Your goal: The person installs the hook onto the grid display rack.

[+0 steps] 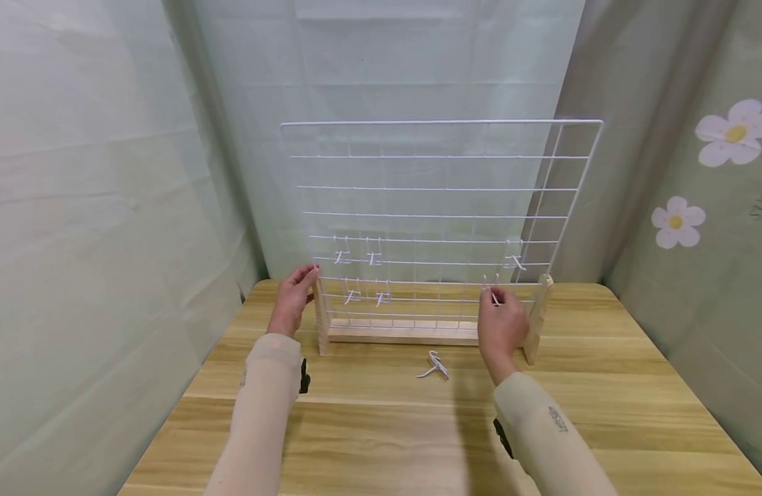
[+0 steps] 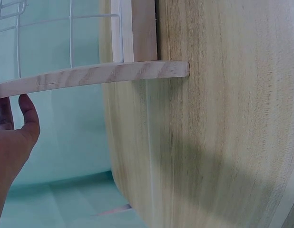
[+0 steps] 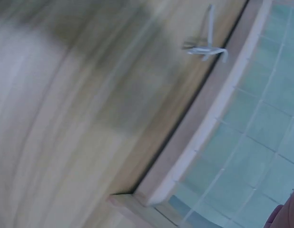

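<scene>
A white wire grid rack [image 1: 443,216] stands on a wooden base [image 1: 406,335]. At the rack's left side, my left hand [image 1: 292,298] holds the upper end of the wooden post [image 2: 113,72]; in the left wrist view its fingers touch the post's outer side. My right hand [image 1: 503,324] pinches a white wire hook [image 1: 495,299] at the lower right of the grid, its two prongs [image 1: 485,281] showing above the fingers. Whether those prongs catch a wire I cannot tell. Only a bit of this hand [image 3: 286,213] enters the right wrist view's corner.
Several white hooks [image 1: 373,257] hang at the grid's left, and another hook [image 1: 515,262] hangs at the right. One loose hook [image 1: 435,365] lies on the wooden table [image 1: 381,427] before the base. Pale cloth [image 1: 108,207] surrounds the table's left, back and right.
</scene>
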Tool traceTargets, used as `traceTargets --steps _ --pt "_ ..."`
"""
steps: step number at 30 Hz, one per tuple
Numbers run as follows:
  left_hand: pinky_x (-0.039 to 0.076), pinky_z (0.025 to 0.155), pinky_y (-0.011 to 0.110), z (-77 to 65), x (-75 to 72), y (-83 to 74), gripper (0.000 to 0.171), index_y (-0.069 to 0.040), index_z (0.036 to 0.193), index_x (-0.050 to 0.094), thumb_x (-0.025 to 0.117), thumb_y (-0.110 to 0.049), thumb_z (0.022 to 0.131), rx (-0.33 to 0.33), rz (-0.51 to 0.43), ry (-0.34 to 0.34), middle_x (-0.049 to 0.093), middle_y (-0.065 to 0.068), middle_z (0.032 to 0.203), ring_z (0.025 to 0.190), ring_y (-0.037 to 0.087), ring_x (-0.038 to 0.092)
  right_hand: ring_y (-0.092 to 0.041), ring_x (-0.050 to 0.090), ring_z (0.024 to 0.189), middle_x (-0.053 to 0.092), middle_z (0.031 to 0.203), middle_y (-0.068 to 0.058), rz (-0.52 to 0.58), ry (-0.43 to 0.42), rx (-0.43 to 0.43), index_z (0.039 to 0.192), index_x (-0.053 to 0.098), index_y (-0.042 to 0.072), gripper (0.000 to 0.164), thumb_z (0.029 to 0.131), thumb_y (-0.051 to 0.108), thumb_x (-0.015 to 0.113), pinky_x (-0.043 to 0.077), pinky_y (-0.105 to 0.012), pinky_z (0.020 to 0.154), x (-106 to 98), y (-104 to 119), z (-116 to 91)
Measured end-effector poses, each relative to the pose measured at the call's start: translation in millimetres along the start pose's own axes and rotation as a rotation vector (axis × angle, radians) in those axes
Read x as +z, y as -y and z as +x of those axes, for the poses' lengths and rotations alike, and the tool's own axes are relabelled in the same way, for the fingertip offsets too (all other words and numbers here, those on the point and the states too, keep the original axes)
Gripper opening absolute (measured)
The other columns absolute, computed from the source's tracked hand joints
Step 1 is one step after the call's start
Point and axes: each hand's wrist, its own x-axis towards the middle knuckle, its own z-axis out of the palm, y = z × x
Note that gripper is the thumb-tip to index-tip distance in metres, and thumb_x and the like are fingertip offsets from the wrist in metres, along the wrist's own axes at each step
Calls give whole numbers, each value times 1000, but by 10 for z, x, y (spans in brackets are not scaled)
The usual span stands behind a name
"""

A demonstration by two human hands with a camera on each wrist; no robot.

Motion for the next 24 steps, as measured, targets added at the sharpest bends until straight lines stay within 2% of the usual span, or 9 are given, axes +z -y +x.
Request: traceTargets --steps 14,24 --pt "37 107 44 -4 7 -13 49 -2 140 50 55 -32 103 1 -7 1 50 9 145 119 15 48 -34 67 80 72 84 -14 18 -35 -52 88 75 1 18 88 17 66 45 -50 69 3 328 217" --pt "36 109 44 5 21 -8 50 -1 140 50 57 -32 102 -21 -29 -16 52 8 142 121 19 47 -33 67 81 73 84 -11 8 -42 -45 87 76 3 18 87 18 67 45 -49 70 15 459 329"
